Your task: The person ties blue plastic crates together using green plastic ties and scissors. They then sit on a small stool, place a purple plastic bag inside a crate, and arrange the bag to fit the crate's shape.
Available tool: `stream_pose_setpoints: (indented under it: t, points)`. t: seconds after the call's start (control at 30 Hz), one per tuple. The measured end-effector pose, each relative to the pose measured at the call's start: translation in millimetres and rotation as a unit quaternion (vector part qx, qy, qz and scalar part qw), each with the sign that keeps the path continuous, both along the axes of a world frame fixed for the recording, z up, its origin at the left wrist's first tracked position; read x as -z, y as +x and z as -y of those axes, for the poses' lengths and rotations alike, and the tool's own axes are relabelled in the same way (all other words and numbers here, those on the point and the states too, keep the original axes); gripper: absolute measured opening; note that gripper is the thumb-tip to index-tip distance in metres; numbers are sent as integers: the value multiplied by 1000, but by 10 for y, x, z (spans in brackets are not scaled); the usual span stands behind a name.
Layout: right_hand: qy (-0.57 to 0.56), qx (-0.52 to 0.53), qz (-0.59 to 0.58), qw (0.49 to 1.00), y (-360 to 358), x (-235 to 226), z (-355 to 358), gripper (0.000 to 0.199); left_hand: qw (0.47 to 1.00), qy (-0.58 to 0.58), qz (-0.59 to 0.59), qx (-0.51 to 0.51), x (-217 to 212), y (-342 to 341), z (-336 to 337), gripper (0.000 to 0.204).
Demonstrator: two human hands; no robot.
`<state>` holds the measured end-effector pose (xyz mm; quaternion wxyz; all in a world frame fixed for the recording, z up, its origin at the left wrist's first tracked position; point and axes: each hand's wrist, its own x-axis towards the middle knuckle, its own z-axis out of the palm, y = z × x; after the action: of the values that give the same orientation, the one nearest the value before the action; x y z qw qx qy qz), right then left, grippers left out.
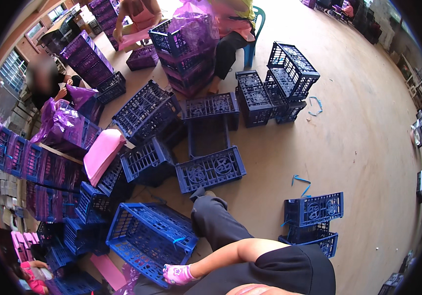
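My right arm reaches across from the right, below a black sleeve. My right hand (177,274), in a pink and white patterned glove, is at the near end of a blue plastic crate (158,228). Its fingers look closed on the crate's rim, though their tips are partly hidden. The crate lies tilted, its open side and lattice walls showing, with a light blue strap piece at its right edge. My left hand is out of view. Beside the crate's lower left lie purple plastic film (131,278) and a pink sheet (108,270).
My leg (216,219) stretches forward right of the crate. Dark blue crates (211,169) stand ahead, some stacked. Pink sheets (103,153) lie on crates at left, near purple-wrapped crates (53,164). More crates (314,209) stand right, by strap scraps (302,186). Several people work around.
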<state>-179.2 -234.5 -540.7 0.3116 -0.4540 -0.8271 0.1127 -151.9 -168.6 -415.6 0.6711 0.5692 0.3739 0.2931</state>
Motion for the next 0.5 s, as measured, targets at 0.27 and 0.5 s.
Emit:
stream_pose_setpoints:
  t: [0.27,0.5]
  points:
    - [-11,-25,-23,999,19,-39,-14,17,998,-4,-45,46,-81,247,88,44]
    - [-17,-34,-71,997,37,-46,-1,22,997,11,-67,21,-143,23,105,51]
